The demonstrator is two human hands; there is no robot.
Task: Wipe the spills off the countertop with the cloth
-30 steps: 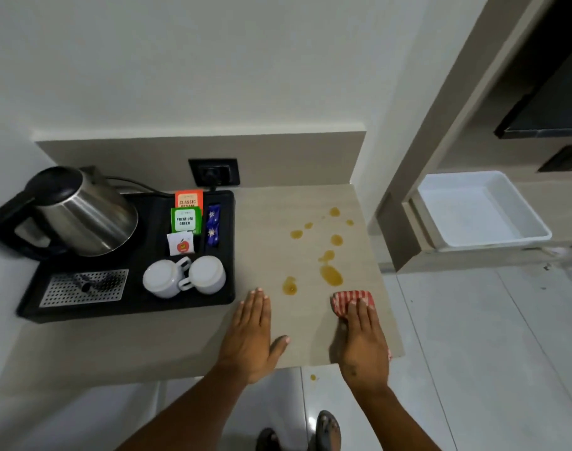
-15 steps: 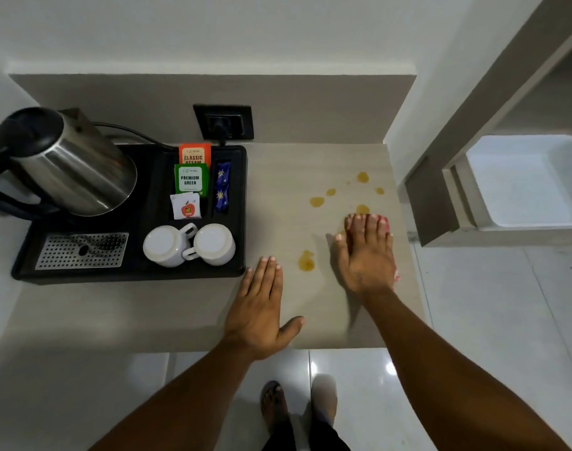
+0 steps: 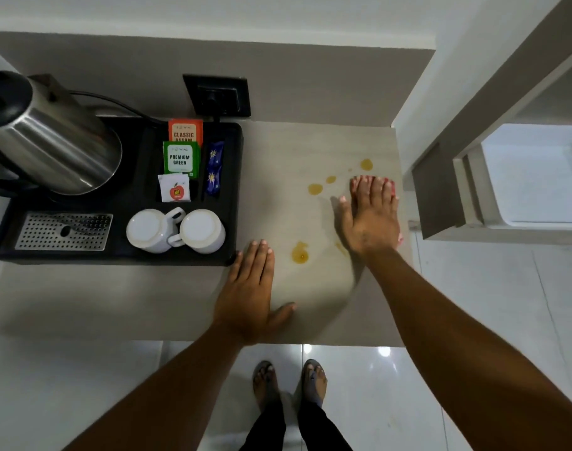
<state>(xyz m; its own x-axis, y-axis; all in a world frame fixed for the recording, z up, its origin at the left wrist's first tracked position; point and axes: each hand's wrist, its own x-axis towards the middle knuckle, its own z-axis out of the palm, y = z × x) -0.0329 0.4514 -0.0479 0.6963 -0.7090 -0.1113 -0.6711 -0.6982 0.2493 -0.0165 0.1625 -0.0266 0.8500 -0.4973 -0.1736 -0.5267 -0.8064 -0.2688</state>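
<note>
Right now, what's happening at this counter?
A person is wiping amber spills off the countertop. The right hand presses flat on a red cloth near the counter's right edge. The left hand rests flat on the counter beside the black tray. Several spills remain: one near the left hand, two left of the right hand's fingertips, one beyond them.

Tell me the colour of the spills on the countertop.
Amber-yellow spills, clearest in the head view.
</note>
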